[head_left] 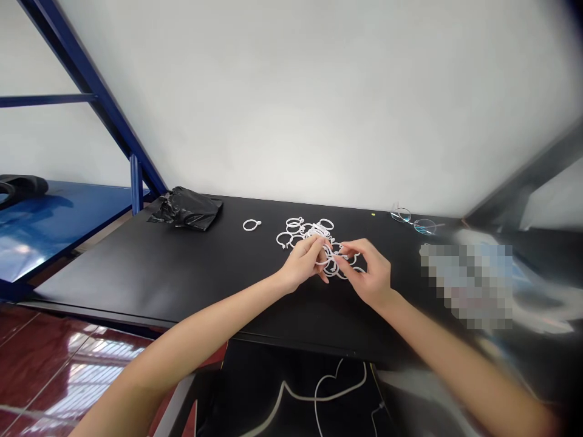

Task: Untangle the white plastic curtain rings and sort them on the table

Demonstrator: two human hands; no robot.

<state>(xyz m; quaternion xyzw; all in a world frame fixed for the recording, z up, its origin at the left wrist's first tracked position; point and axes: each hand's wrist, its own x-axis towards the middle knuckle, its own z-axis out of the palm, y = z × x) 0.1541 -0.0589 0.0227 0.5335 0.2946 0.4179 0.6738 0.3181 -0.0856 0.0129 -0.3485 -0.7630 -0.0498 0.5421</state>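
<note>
White rings point(319, 230) between black bag point(186, 208) and eyeglasses point(412, 220)

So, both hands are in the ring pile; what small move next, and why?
Both the left hand and right hand pinch white rings that look tangled together on the black table, so probably ease the hands apart to free one ring.
</note>
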